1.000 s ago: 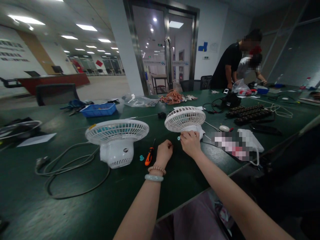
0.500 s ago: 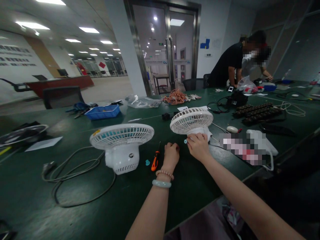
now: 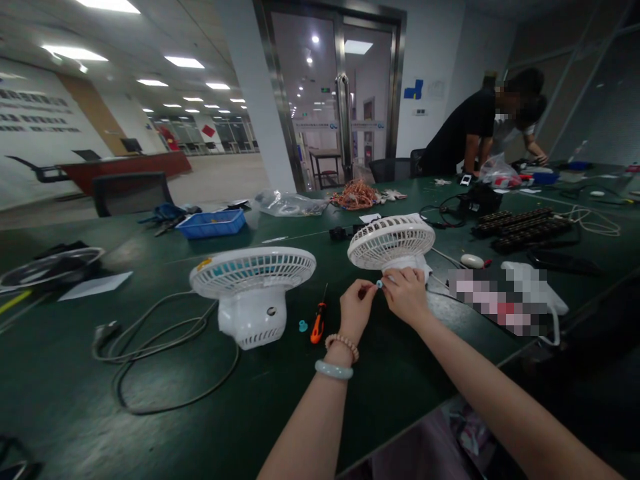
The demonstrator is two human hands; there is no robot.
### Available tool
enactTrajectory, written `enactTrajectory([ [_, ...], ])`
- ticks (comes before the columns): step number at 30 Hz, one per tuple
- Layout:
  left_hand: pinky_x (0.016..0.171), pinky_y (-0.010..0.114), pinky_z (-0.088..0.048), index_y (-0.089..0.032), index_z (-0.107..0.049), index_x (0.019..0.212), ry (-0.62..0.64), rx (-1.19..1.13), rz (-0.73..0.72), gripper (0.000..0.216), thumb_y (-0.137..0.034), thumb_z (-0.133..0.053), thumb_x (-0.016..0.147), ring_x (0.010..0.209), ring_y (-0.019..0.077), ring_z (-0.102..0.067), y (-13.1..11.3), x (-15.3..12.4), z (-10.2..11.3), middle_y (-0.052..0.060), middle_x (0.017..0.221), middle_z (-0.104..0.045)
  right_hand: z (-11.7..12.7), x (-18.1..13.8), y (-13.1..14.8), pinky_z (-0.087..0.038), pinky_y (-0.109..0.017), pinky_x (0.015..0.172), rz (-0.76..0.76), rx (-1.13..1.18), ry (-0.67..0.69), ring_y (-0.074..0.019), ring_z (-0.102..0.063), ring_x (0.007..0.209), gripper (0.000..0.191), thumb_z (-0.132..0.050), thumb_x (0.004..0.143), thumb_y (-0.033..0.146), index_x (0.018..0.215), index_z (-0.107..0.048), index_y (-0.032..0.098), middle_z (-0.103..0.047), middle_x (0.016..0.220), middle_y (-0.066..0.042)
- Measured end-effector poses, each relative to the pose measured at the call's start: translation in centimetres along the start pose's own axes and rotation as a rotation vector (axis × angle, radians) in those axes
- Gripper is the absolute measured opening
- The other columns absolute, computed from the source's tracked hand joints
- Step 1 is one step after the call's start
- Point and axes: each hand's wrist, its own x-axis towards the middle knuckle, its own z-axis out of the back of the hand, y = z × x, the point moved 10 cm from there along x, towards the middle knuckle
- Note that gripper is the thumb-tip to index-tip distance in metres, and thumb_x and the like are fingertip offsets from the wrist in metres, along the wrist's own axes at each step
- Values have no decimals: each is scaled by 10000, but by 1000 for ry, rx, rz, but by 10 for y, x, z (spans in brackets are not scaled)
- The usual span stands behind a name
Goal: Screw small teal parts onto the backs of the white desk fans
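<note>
My left hand (image 3: 356, 308) and my right hand (image 3: 406, 295) meet in a pinch on a small blue knob (image 3: 379, 284), just in front of the right white fan (image 3: 391, 244). That fan lies face up on the green table (image 3: 150, 373). A second white fan (image 3: 253, 283) lies face up to the left. Between the two fans lie an orange-handled screwdriver (image 3: 319, 321) and another small blue part (image 3: 303, 326). My left wrist wears a bead bracelet and a pale bangle.
A grey power cord (image 3: 150, 347) loops left of the near fan. A blue tray (image 3: 213, 223), copper wire bundle (image 3: 356, 195), black battery strips (image 3: 523, 225) and a white mouse (image 3: 473, 261) lie farther back. Two people (image 3: 480, 127) lean over the far right end.
My left hand has risen from the table and moved right to meet my right hand at the blue knob. The view has shifted slightly.
</note>
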Motion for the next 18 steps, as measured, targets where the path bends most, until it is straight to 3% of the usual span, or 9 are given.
enactTrajectory([
  [7, 649, 235, -442, -165, -619, 736, 21, -184, 58, 102, -252, -577, 703, 659, 111, -565, 5, 6, -14, -4, 704, -629, -2, 1, -1, -214, -389, 760, 12, -4, -23, -207, -400, 875, 181, -468, 815, 243, 896, -626, 210, -604, 1022, -40],
  [18, 698, 268, -454, -157, -644, 783, 27, -259, 68, 140, -256, -576, 711, 718, 137, -584, 15, 10, -15, 31, 762, -653, 1, 2, -1, -214, -390, 761, 16, 5, -44, -205, -398, 871, 186, -450, 832, 251, 886, -622, 207, -609, 1009, -37],
])
